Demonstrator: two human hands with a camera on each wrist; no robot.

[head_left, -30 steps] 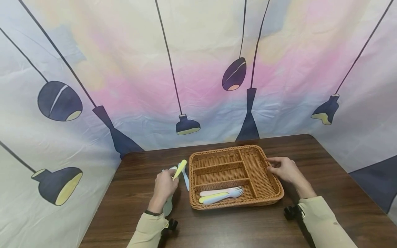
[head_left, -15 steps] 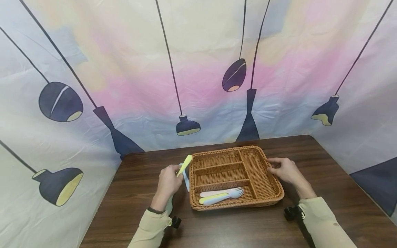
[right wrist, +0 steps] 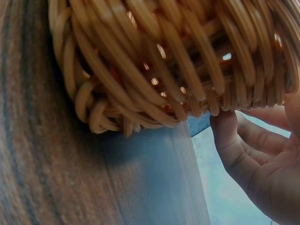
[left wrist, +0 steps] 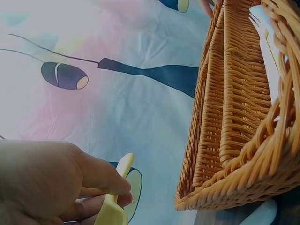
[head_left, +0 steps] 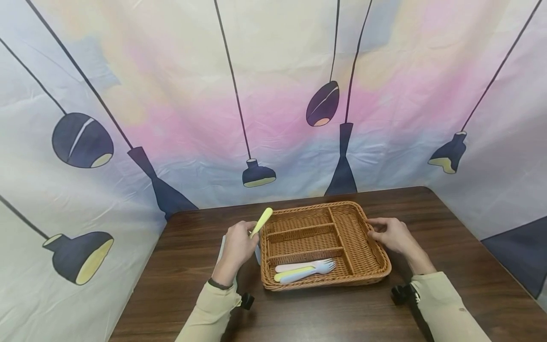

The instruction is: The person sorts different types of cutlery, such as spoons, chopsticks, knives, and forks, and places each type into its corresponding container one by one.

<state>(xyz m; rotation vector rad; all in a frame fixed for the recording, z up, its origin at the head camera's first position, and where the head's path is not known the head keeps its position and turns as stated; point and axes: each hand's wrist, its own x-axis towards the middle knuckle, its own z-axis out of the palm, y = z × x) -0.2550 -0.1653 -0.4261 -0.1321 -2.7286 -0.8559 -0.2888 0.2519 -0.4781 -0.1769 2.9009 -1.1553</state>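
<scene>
In the head view, my left hand (head_left: 239, 244) pinches a yellow spoon (head_left: 262, 221) beside the left rim of a brown wicker basket (head_left: 361, 247). The spoon's handle points up and away, overlapping the rim's back left corner. From the left wrist, thumb and fingers show around the spoon's neck (left wrist: 111, 198), its lower end cut off by the frame. At the basket's right side, my right hand (head_left: 393, 232) holds the rim between thumb and fingers. Several pastel forks (head_left: 320, 267) lie in the basket's front left compartment, handles to the left.
A light blue utensil (head_left: 258, 254) lies on the table between the left hand and the basket; another pale piece (head_left: 221, 247) shows left of that hand. The dark wooden table (head_left: 325, 316) reaches back to a printed cloth backdrop (head_left: 290, 128).
My left hand has moved right, toward the basket, carrying the yellow spoon from over the utensils on the table. My right hand and the basket have stayed in place.
</scene>
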